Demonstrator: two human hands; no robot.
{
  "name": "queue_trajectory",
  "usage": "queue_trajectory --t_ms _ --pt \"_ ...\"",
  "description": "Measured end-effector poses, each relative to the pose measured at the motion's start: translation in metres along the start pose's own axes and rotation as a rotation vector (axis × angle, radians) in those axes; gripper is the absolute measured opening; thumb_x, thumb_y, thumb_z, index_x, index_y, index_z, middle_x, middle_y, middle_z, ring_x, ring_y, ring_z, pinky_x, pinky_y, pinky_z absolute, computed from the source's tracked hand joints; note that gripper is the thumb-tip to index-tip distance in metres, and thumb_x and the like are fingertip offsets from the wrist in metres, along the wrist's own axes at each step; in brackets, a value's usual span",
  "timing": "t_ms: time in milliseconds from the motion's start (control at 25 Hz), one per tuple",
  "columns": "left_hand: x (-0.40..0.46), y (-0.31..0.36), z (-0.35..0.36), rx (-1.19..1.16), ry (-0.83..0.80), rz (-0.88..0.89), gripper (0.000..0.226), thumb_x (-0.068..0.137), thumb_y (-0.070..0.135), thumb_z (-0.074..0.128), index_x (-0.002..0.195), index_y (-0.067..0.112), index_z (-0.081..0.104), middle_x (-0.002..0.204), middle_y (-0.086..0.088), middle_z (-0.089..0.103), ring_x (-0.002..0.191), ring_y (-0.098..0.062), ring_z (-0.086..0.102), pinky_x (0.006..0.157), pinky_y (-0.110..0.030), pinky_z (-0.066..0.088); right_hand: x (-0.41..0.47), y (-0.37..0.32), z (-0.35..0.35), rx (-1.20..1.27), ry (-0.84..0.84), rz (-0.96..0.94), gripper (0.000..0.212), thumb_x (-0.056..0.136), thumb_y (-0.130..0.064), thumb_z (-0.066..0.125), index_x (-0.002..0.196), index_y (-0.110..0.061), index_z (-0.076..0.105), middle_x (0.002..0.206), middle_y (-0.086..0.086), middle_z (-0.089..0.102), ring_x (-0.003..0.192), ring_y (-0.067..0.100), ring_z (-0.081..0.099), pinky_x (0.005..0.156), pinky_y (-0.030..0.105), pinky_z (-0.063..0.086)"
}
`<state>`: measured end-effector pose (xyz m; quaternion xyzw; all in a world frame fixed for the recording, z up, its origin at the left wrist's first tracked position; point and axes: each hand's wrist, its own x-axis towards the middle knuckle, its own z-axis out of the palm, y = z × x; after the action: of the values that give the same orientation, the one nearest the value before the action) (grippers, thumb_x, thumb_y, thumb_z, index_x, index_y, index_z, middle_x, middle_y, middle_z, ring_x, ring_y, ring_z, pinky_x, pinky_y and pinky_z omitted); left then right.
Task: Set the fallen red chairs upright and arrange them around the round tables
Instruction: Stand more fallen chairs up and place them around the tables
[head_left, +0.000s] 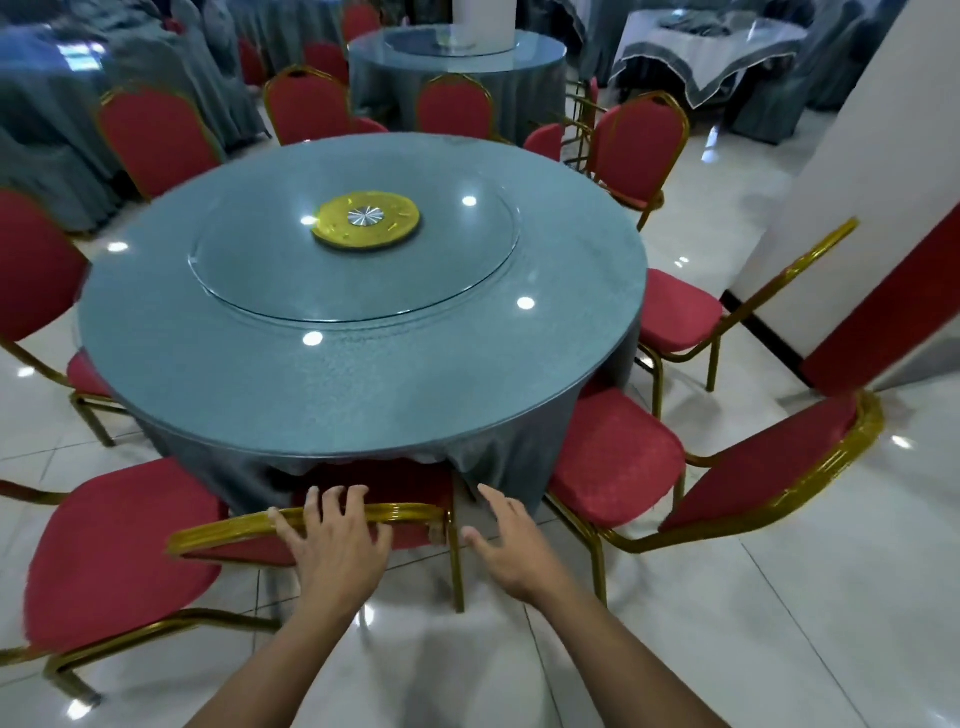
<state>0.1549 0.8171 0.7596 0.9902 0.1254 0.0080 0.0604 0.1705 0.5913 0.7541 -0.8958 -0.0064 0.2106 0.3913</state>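
Observation:
A round table (363, 374) with a blue-grey cloth and a glass turntable (353, 260) fills the middle of the head view. Several upright red chairs with gold frames ring it. Right in front of me stands one red chair (415, 512), its seat tucked under the cloth. My left hand (332, 540) rests on the top of its gold backrest, fingers spread and relaxed. My right hand (511, 540) hovers just right of that backrest, fingers straight, holding nothing. Another red chair (613, 457) stands to the right and one more (119, 551) to the left.
A white and red pillar (857, 234) rises at the right, close to a chair there (675, 312). Further round tables (457, 67) with blue cloths and more red chairs stand behind. The glossy white tile floor (779, 597) spreads around me.

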Motion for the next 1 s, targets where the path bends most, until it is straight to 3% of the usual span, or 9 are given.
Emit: queue_trajectory --t_ms 240,520,640,800,1000 --pt "-0.061 0.177 0.018 -0.186 -0.174 0.175 0.05 0.095 0.045 0.054 0.142 0.034 0.038 0.144 0.006 0.043 0.14 -0.017 0.035 0.123 -0.044 0.013 -0.048 0.123 -0.123 0.022 0.179 0.042 0.064 0.099 -0.047 0.053 0.154 -0.042 0.022 0.158 -0.007 0.029 0.142 0.018 0.035 0.113 0.041 0.038" --pt "-0.094 0.34 0.023 -0.419 -0.243 0.357 0.037 0.096 0.036 0.055 0.131 0.036 0.044 0.124 0.014 0.046 0.12 -0.012 0.045 0.104 -0.03 0.033 -0.083 0.214 -0.247 -0.038 0.409 -0.019 0.047 0.101 -0.039 0.052 0.146 -0.037 0.038 0.144 -0.004 0.043 0.128 0.015 0.046 0.104 0.04 0.049" --pt "-0.09 0.399 0.025 -0.485 -0.243 0.403 0.031 0.095 0.035 0.054 0.126 0.036 0.048 0.123 0.014 0.048 0.114 -0.011 0.047 0.101 -0.031 0.036 -0.082 0.246 -0.299 -0.082 0.535 -0.101 0.034 0.1 -0.03 0.055 0.134 -0.029 0.052 0.129 -0.008 0.053 0.113 0.009 0.05 0.1 0.035 0.05" --pt "-0.076 0.473 0.027 -0.561 -0.273 0.442 0.028 0.098 0.035 0.05 0.126 0.032 0.052 0.123 0.013 0.049 0.113 -0.011 0.045 0.103 -0.033 0.037 -0.062 0.284 -0.36 -0.134 0.621 -0.139 0.026 0.098 -0.024 0.06 0.124 -0.03 0.057 0.114 -0.019 0.051 0.103 0.005 0.049 0.094 0.028 0.044" --pt "-0.052 0.553 0.048 -0.633 -0.41 0.429 0.038 0.1 0.049 0.045 0.134 0.032 0.048 0.129 0.009 0.049 0.119 -0.013 0.045 0.104 -0.037 0.041 -0.028 0.341 -0.419 -0.236 0.569 -0.108 0.033 0.096 -0.027 0.062 0.128 -0.032 0.055 0.122 -0.012 0.057 0.11 0.01 0.054 0.1 0.036 0.049"
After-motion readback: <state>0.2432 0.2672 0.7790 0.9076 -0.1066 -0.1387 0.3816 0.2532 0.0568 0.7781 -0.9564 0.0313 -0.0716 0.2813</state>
